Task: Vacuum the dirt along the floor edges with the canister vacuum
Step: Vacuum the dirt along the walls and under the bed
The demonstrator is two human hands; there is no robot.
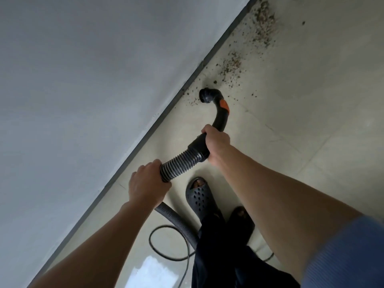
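wall (93,69) fills the left of the view, dark baseboard (158,119) running diagonally where it meets the pale tiled floor (311,100).

dirt (265,23) lies in patches along that edge: a thick scatter far up near the corner, a second patch (231,63) nearer, loose specks close to the tool. judged: most of the edge ahead not yet cleaned.

ribbed hose (178,163) runs between both hands, then trails down behind to the floor (172,217); a thin cord (166,244) loops beside it. canister itself not in view. hose looks light, flexible, bends freely; ribs should give good purchase, but it offers no steering on its own.

curved handle tube (220,117), black hard plastic with an orange tab (224,103), is the stiff part; this is where aim is controlled. open end (204,95) hangs low near the baseboard, beside small specks; cannot tell if it touches the floor.

right hand (217,143) closed around the handle just above the cuff (197,149), the right place to hold for aiming. left hand (148,182) wrapped shut around the ribbed hose lower down, carrying slack.

black clog (198,196) stands just below the hose; trailing hose and cord near the feet look like a trip risk.
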